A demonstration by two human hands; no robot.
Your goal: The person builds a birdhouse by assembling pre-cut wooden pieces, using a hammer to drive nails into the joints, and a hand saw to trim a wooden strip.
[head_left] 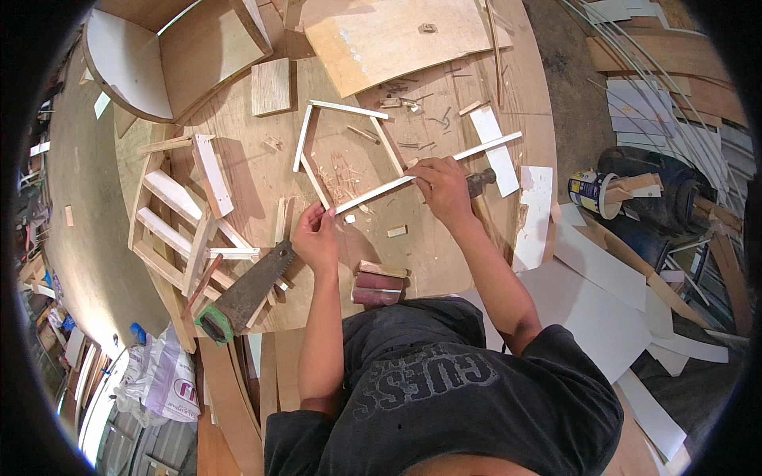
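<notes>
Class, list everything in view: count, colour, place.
Table: one, tan, centre
Frame: one, tan-white, centre
Slatted assembly: one, tan-white, left
Curved piece: one, tan-white, upper left
Board: one, tan, far side
Saw: one, grey-green, left
Hammer: one, dark-headed, right
Nails: several, grey, frame's upper right
Tub: one, blue-yellow, right
Bag: one, white-purple, lower left
Sheets: several, white, right
Left hand: one, bare, frame's near-left
Right hand: one, bare, frame's near-right

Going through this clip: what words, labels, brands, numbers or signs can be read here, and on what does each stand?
Printed wording isn't copied here; this is where it shows.
Dark shirt: large outlined lettering across the front, legible.
White and purple bag: a large purple mark; the print below it is too small to read.
Tub: a label, its print too small to read.
I can make out no other text.
</notes>
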